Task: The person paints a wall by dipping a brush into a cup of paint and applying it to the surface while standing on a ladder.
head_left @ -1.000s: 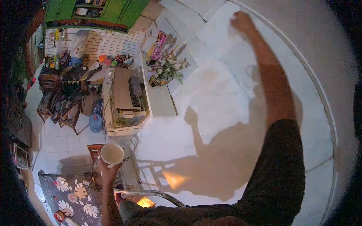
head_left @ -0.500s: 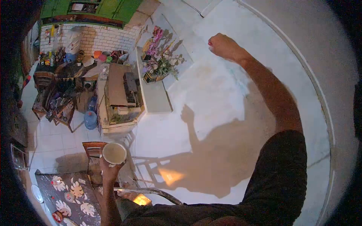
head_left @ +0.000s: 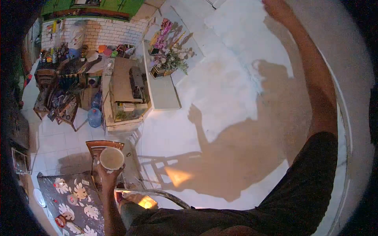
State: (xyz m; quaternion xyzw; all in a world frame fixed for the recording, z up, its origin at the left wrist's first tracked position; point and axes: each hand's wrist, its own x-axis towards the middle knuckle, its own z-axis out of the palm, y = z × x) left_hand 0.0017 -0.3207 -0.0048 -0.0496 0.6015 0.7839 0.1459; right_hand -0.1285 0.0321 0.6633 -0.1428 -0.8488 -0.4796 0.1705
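Note:
My left hand (head_left: 108, 176) is wrapped round a round white tub (head_left: 101, 159), held out low on the left. Pale beige stuff shows inside the tub. My right arm stretches far up to the right against a white wall (head_left: 224, 90). At the top edge of the view, my right hand (head_left: 279, 11) is partly cut off, with its fingers curled closed at the wall. A small red spot shows by the fingers; what they hold cannot be made out. The wall bears patchy beige and bluish areas, and my shadow falls across it.
A wooden chair (head_left: 94, 146) and a table with a leaf-patterned cloth (head_left: 49, 188) are below left. A curved metal rail (head_left: 173, 195) runs near my body. A flower arrangement (head_left: 171, 59) stands on a ledge (head_left: 165, 94). A blue water bottle (head_left: 94, 118) is on the floor.
My right hand has moved up and to the right along the wall, to the view's top edge. My left hand and the tub have shifted slightly left in view.

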